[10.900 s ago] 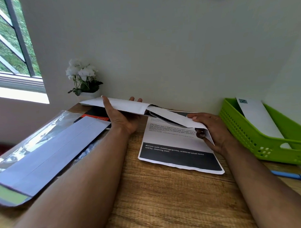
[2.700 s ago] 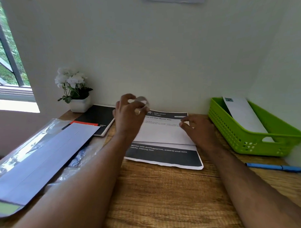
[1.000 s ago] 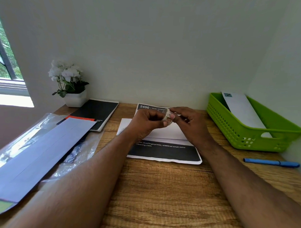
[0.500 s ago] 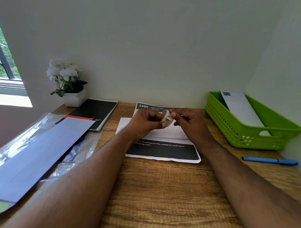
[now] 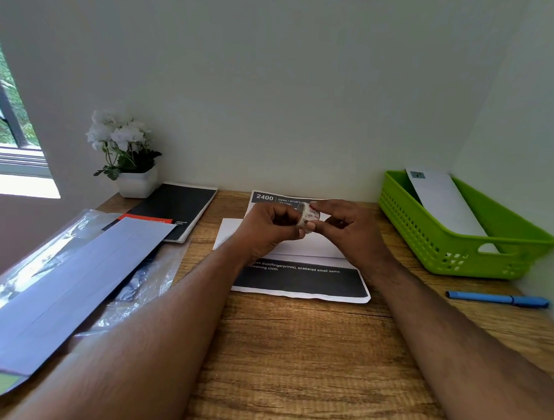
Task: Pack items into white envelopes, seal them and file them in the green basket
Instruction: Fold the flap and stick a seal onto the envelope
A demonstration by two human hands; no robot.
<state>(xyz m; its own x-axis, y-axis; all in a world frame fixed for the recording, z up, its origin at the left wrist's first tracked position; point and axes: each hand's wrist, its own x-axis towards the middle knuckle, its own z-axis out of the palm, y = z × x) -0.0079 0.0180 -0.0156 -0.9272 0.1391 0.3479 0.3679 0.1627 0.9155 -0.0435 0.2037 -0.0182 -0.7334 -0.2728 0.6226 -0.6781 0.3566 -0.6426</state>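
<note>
a wooden desk stands against the wall. on it lie a printed sheet, a green basket, a blue pen, a black notebook, a flower pot and plastic packaging at the left.

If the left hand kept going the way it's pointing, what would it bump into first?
Probably the right hand. The left hand points rightward, gripping the tape roll, whose far side the right fingers already pinch. Depth is unclear.

Soft daylight enters from the window at left, glaring on its sill; edges bend, mildly soft.
</note>
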